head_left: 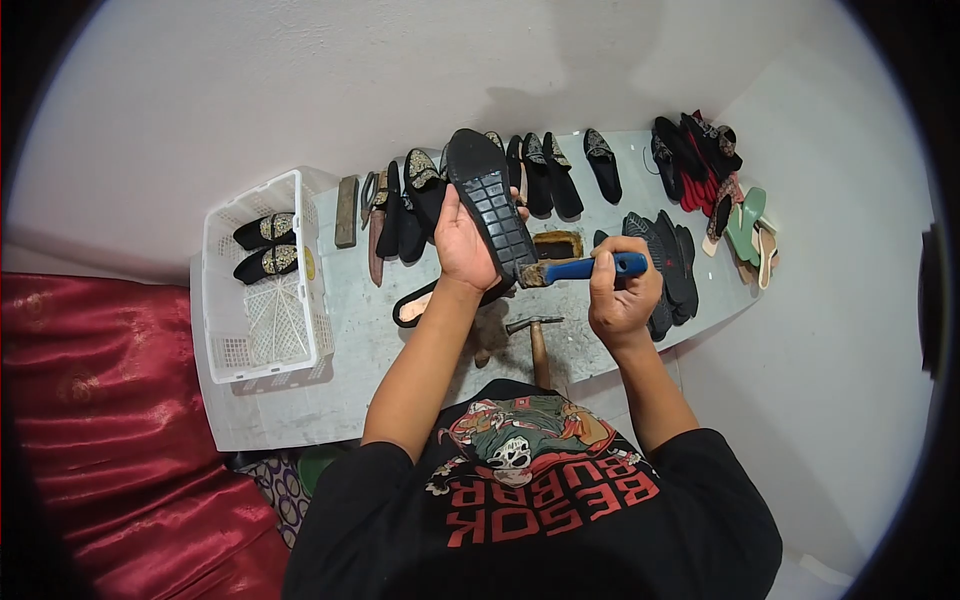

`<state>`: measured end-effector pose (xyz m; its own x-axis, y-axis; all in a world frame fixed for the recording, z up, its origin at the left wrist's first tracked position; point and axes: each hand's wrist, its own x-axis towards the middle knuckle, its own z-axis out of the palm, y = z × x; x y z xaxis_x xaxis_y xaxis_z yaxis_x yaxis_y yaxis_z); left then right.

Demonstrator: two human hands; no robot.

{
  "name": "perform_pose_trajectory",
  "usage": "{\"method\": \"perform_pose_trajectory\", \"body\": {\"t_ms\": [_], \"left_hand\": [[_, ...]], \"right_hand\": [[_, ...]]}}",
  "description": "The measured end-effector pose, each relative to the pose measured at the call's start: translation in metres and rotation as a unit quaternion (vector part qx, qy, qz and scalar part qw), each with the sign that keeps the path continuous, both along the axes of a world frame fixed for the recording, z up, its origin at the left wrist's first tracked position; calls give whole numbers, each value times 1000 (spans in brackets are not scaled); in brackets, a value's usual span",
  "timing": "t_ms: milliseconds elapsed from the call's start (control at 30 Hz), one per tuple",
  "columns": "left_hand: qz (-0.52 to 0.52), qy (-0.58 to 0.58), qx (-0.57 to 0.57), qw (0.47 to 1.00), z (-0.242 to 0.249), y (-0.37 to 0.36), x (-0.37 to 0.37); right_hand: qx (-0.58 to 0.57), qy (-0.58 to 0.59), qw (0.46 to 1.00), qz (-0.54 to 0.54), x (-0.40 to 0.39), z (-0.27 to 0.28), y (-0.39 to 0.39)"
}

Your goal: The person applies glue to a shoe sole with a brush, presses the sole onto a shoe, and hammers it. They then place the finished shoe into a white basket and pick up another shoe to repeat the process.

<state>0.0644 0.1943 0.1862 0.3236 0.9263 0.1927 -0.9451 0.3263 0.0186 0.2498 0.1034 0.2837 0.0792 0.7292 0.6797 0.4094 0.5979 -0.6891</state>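
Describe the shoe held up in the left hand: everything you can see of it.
The black flat shoe is held sole-up, toe pointing away. Its dark rubber-looking sole shows a grid of raised square treads. The left hand has its grip around the heel end. The bristle end of the blue-handled brush, held in the right hand, meets the heel.

This is a small shoemaking workshop, worked at floor level; a pale work board (pixel 350 350) carries the trade's goods and tools. Along its far edge stand rows of black embroidered slippers (pixel 545 170); at its right end lie stacked black soles (pixel 670 265) and red and green sandals (pixel 735 215). A white plastic crate (pixel 265 290) at the left edge holds one finished pair; a hammer (pixel 537 335) lies by the near edge (a glue-stained tray (pixel 558 243) sits mid-board); plain white walls close in behind.
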Motion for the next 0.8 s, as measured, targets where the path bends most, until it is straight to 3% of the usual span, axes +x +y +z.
{"method": "perform_pose_trajectory", "body": {"t_ms": [133,267,633,800], "left_hand": [[-24,-15,18,999,3,-2,2],[-23,-18,-2,1000,2,-3,4],[-40,-7,-20,999,-1,-9,10],[-42,5,-15,999,7,-11,10]], "right_hand": [[19,-16,1000,5,3,-2,2],[-67,2,998,-18,13,-1,2],[31,-35,998,-35,15,2,13],[17,-38,999,-29,20,4,12]]}}
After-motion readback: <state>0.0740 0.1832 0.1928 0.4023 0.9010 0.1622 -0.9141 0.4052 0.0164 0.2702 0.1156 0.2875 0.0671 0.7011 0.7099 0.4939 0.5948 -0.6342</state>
